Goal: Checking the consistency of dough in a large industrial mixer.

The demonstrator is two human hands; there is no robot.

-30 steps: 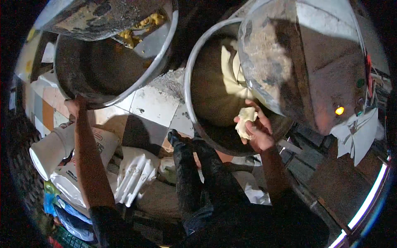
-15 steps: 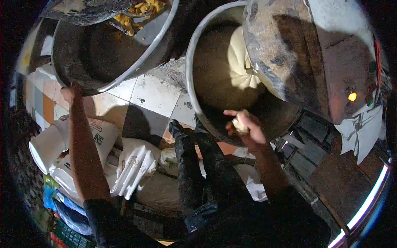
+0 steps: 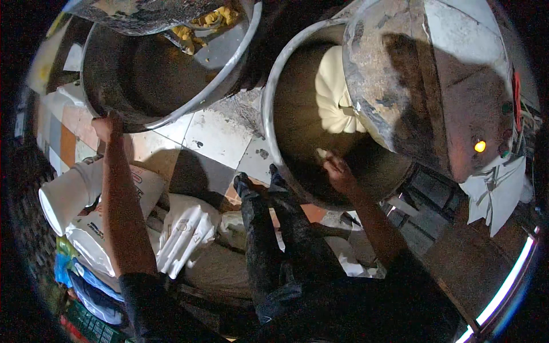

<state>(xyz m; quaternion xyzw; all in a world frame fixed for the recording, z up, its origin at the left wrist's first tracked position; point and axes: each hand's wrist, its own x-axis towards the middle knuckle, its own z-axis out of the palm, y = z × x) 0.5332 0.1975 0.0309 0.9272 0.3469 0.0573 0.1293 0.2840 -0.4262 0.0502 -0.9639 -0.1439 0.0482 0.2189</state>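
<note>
To the left, my left hand is closed on the near rim of a large metal mixing bowl. Its inside looks dark, with yellow lumps of dough at the far side around a metal mixer part. My right hand is inside the second mixing bowl, on the right. A small pale piece of dough sticks out between its closed fingers. Beyond that hand, a smooth cream-coloured mass of dough bulges, partly hidden under the mixer head.
The worn mixer head covers much of the right bowl and carries a lit yellow lamp. White sacks and a white bucket lie at lower left. A white cloth hangs at right. Tiled floor shows between the bowls.
The right hand's fingers have drawn together, with the dough piece now at the fingertips. The left hand keeps its hold on the rim. The view has shifted slightly.
</note>
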